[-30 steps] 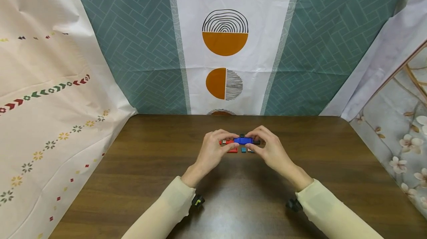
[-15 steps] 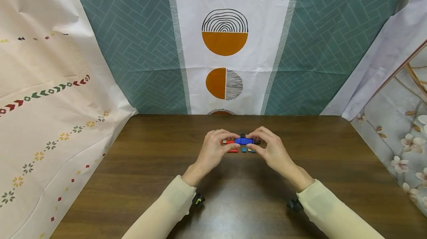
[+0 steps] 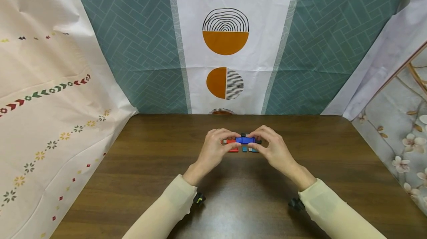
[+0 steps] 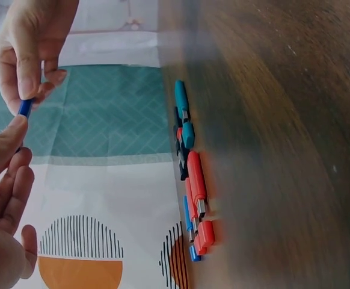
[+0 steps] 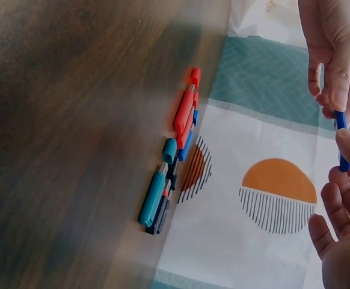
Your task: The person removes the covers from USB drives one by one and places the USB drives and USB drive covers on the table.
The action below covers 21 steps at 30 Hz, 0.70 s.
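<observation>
Held up over the table between both hands is a small blue USB stick [image 3: 245,140]. My left hand [image 3: 211,148] pinches its left end between thumb and fingertips. The right end is pinched the same way by my right hand [image 3: 275,150]. In the left wrist view the blue stick shows edge-on, partly covered by the thumbs. Below the hands lie several USB sticks with their caps off: a red stick [image 5: 184,114] with a red cap [image 5: 195,76] by its metal plug, and a teal stick [image 5: 153,195] with a teal cap [image 5: 169,149].
Behind the front sticks lie a black stick [image 4: 183,162] and another blue stick [image 4: 190,220], in a second row on the brown wooden table [image 3: 150,179]. A patterned cloth [image 3: 143,46] hangs at the table's far edge. More cloths hang at both sides.
</observation>
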### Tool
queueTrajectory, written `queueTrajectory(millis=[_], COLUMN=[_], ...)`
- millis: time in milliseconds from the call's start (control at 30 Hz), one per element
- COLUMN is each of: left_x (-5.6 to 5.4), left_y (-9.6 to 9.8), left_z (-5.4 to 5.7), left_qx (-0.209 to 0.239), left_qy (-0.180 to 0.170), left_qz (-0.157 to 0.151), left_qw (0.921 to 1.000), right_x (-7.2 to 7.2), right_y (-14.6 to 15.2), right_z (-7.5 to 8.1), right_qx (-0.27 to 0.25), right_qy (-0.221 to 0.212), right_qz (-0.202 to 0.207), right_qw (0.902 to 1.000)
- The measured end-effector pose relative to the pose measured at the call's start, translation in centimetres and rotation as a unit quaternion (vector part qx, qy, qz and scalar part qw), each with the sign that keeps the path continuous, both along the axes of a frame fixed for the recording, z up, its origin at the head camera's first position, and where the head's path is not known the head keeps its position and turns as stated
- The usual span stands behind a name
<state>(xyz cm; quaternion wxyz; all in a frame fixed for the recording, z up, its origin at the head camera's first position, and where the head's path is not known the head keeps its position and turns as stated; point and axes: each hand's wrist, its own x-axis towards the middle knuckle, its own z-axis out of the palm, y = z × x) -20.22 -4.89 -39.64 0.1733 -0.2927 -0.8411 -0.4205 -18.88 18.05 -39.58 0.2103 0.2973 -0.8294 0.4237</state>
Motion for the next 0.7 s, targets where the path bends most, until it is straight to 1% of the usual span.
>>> queueTrajectory(millis=[133, 333, 600, 700], left_x=[-0.05, -0.12, -0.17, -0.33], left_y=[-0.05, -0.05, -0.09, -0.4], left_z=[-0.1, -0.07, -0.07, -0.21], left_qx=[-0.001, -0.006, -0.015, -0.007], left_qy=[-0.002, 0.004, 0.011, 0.002], left_qz=[0.0, -0.005, -0.01, 0.003], left_qw=[1.0, 1.0, 0.9998, 1.0], right_x=[-0.04, -0.17, -0.15, -0.18], right_y=[0.08, 0.27, 0.35, 0.67], right_z=[-0.05, -0.06, -0.02, 0.0], right_qx=[0.003, 0.004, 0.016, 0.012], right_qy=[-0.006, -0.017, -0.012, -0.016], right_qz=[0.0, -0.002, -0.003, -0.011], right_qw=[1.0, 0.9998, 0.9998, 0.9997])
